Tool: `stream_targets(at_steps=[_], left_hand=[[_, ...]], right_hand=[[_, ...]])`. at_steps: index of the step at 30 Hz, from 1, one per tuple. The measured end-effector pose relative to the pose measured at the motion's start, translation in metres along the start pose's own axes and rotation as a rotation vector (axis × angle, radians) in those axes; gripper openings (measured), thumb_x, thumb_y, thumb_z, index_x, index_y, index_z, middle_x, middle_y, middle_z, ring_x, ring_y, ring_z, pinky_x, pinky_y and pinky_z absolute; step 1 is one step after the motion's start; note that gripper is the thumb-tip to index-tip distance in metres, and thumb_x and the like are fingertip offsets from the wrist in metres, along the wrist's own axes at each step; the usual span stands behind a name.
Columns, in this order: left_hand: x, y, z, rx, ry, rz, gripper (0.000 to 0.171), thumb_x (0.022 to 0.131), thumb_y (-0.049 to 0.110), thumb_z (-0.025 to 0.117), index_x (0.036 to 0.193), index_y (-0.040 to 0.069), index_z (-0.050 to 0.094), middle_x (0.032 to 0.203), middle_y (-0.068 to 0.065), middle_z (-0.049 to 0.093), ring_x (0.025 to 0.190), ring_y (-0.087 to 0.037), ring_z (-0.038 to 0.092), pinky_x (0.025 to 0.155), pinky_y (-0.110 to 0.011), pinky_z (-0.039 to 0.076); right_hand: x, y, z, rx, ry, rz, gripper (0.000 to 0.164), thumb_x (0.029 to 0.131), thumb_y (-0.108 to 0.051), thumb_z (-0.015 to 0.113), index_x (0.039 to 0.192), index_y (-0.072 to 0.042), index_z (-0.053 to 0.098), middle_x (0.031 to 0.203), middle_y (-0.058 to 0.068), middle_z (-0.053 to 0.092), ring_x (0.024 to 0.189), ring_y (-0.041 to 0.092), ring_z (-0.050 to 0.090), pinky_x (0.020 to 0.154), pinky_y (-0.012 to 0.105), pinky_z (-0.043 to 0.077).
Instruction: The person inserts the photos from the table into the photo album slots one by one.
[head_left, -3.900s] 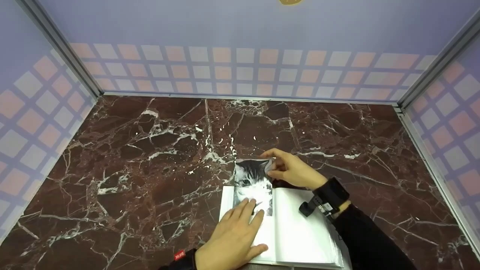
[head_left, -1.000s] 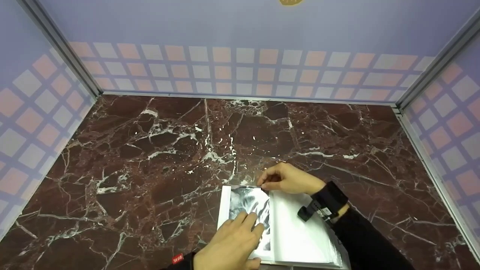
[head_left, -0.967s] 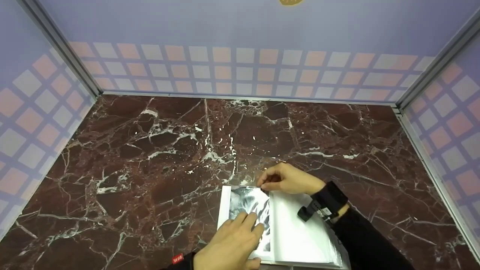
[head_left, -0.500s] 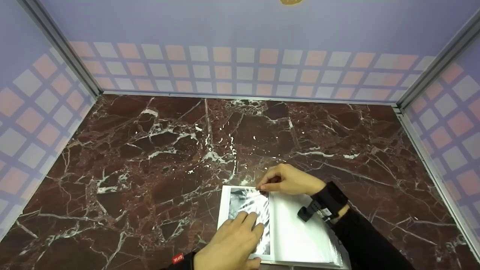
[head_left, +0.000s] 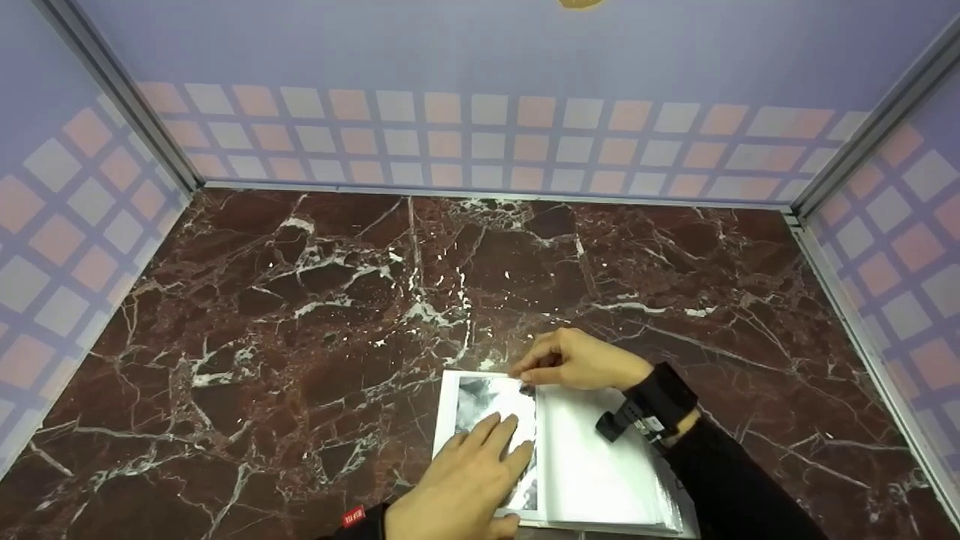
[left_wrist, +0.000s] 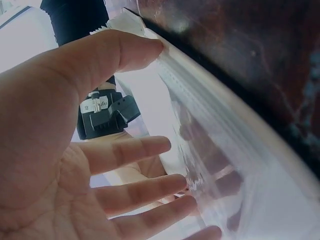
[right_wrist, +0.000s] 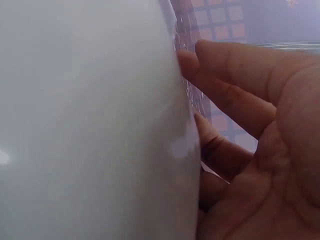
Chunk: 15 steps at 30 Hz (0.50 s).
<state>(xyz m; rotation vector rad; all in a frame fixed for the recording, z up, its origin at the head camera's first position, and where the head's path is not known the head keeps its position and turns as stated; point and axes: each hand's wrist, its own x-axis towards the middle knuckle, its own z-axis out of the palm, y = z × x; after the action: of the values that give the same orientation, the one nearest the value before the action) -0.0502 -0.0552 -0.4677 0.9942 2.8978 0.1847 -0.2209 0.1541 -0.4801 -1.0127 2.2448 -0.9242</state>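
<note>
An open photo album (head_left: 600, 465) with clear plastic pockets lies at the near edge. In its left page's pocket sits a black-and-white kitten photo (head_left: 476, 401), partly hidden by glare and by my left hand (head_left: 465, 476). That hand lies over the photo with fingers extended; in the left wrist view its fingertips (left_wrist: 177, 182) meet the glossy plastic. My right hand (head_left: 585, 361) is at the page's top edge by the spine, thumb and forefinger pinching the clear plastic sleeve (right_wrist: 192, 92). The right wrist view shows the white page (right_wrist: 100, 125) beside those fingers.
Dark red marbled tabletop (head_left: 337, 360) surrounds the album. A checked back wall (head_left: 487, 135) and side walls (head_left: 75, 210) bound it. Each wrist wears a black strap; the right one carries a small camera (head_left: 611, 426).
The kitten photo has slid toward me, down into the left page's pocket, and the right hand came down with it. Lately it sank slightly further; the left fingers shifted a little upward on the page.
</note>
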Motion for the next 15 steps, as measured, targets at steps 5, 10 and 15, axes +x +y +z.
stream_targets(at_steps=[5, 10, 15], left_hand=[[0.0, -0.002, 0.001, -0.011, -0.05, -0.003, 0.076, 0.077, 0.05, 0.077, 0.142, 0.02, 0.053, 0.15, -0.014, 0.047, 0.137, -0.036, 0.048, 0.099, -0.053, 0.053], [-0.001, -0.003, 0.001, -0.022, -0.049, -0.003, 0.075, 0.079, 0.05, 0.076, 0.143, 0.019, 0.053, 0.15, -0.014, 0.048, 0.138, -0.037, 0.048, 0.102, -0.053, 0.052], [-0.004, -0.009, -0.001, -0.046, -0.038, -0.011, 0.074, 0.077, 0.048, 0.079, 0.14, 0.019, 0.054, 0.148, -0.015, 0.049, 0.135, -0.039, 0.05, 0.101, -0.054, 0.052]], right_hand=[[-0.013, -0.003, -0.006, -0.03, 0.015, 0.016, 0.027, 0.094, -0.032, 0.069, 0.119, -0.022, 0.072, 0.106, -0.007, 0.074, 0.09, 0.009, 0.068, 0.083, 0.025, 0.056], [-0.04, -0.004, -0.011, -0.133, 0.114, 0.018, 0.029, 0.093, -0.031, 0.07, 0.12, -0.019, 0.071, 0.107, -0.004, 0.072, 0.092, 0.014, 0.067, 0.083, 0.032, 0.057], [-0.07, -0.007, -0.009, -0.205, 0.218, 0.004, 0.03, 0.092, -0.029, 0.072, 0.12, -0.019, 0.071, 0.116, -0.004, 0.07, 0.106, 0.015, 0.066, 0.094, 0.04, 0.056]])
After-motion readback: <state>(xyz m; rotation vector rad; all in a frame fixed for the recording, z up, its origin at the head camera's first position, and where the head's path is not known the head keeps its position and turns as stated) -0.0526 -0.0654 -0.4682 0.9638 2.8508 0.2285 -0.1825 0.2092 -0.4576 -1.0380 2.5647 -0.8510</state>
